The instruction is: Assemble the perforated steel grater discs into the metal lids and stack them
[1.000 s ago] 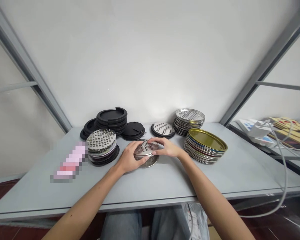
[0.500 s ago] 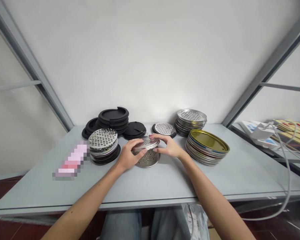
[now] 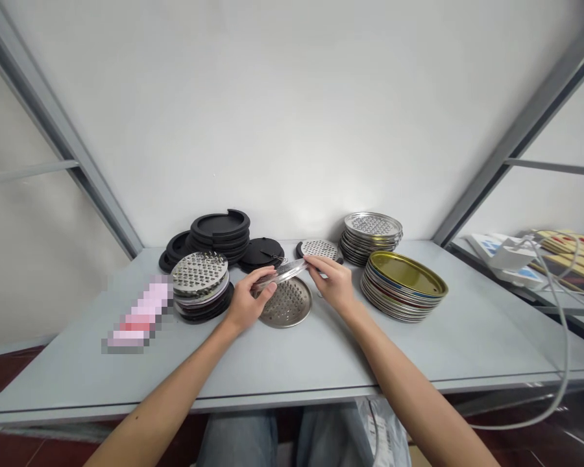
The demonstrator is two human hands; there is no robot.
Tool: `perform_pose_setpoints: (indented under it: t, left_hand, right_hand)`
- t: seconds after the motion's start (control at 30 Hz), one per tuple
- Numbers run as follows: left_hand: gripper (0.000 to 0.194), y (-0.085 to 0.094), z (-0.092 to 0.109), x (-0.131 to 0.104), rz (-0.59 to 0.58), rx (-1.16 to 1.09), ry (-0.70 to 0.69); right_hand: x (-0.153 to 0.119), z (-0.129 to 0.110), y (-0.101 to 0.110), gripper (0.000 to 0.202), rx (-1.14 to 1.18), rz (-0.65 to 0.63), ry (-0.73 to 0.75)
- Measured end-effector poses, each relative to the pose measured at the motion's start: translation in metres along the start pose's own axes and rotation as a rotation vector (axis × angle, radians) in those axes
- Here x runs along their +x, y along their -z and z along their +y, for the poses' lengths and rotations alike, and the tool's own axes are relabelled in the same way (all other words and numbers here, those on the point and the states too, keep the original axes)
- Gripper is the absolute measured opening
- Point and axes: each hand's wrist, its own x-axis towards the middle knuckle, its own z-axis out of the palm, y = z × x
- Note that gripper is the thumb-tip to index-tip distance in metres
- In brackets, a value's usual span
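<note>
Between my hands, a round metal grater disc (image 3: 283,272) with a raised rim is held tilted, its right side higher. My left hand (image 3: 248,298) grips its left edge, thumb in front and fingers behind. My right hand (image 3: 333,282) pinches its right edge near the fingertips. Below it, another round grater plate (image 3: 288,308) with small raised holes lies flat on the grey table (image 3: 321,363). Its far edge is partly covered by the held disc and my left hand.
To the left stand a stack of grater discs (image 3: 199,272) and black rings (image 3: 220,226). Behind are a black disc (image 3: 260,251) and a perforated disc (image 3: 320,249) in a black ring. Rightward are stacks of silver discs (image 3: 372,226) and gold-topped lids (image 3: 406,272). A white cable (image 3: 563,350) hangs far right.
The held disc has risen slightly and tilted up on its right side, uncovering more of the plate below. My right hand has moved a little rightward and up with it.
</note>
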Motion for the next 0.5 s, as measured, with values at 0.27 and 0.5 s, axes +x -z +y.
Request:
perform_pose_setpoints:
  t: [0.27,0.5]
  left_hand:
    - [0.046,0.001,-0.003,-0.004,-0.119,-0.217,-0.004]
    - [0.044,0.003,-0.009,-0.006,-0.053,-0.060,-0.106]
  right_hand:
    - [0.001,-0.003,0.002,0.026,-0.090,0.236,-0.046]
    - [0.048,-0.001,0.035,0.029,-0.159,0.353,-0.130]
